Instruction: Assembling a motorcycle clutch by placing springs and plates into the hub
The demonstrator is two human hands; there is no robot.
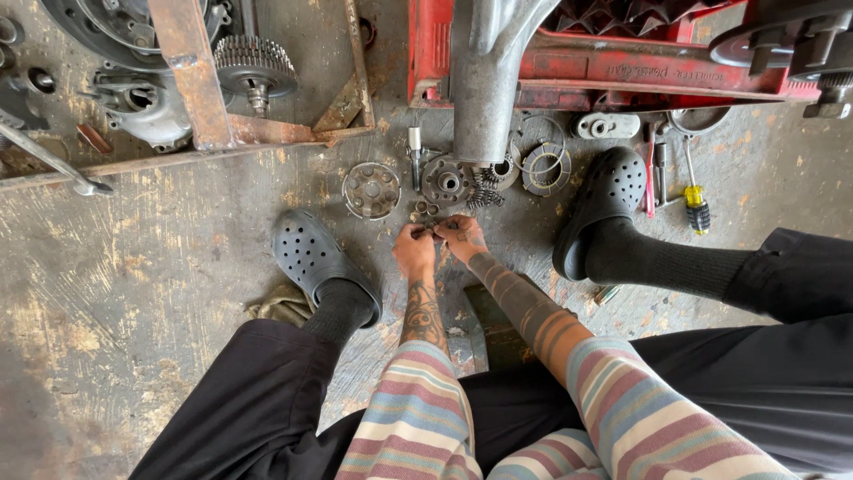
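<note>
Small metal part (pixel 430 230) pinched between fingertips of left hand (pixel 414 248) and right hand (pixel 462 236), both closed on it, just this side of round hub (pixel 447 181). Long axis unclear. Loose springs (pixel 484 197) right of hub, nearer right hand.

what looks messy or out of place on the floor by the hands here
Small metal parts lie loose on the bare floor: springs, a round plate, rings. Both hands, left hand and right hand, pinch something too small to identify. Nothing looks spilled or broken.

Dull grey metal clutch plates (pixel 370 189) lie on rough, stained concrete floor (pixel 133 293) beside matt black perforated rubbery clogs (pixel 306 253).
</note>
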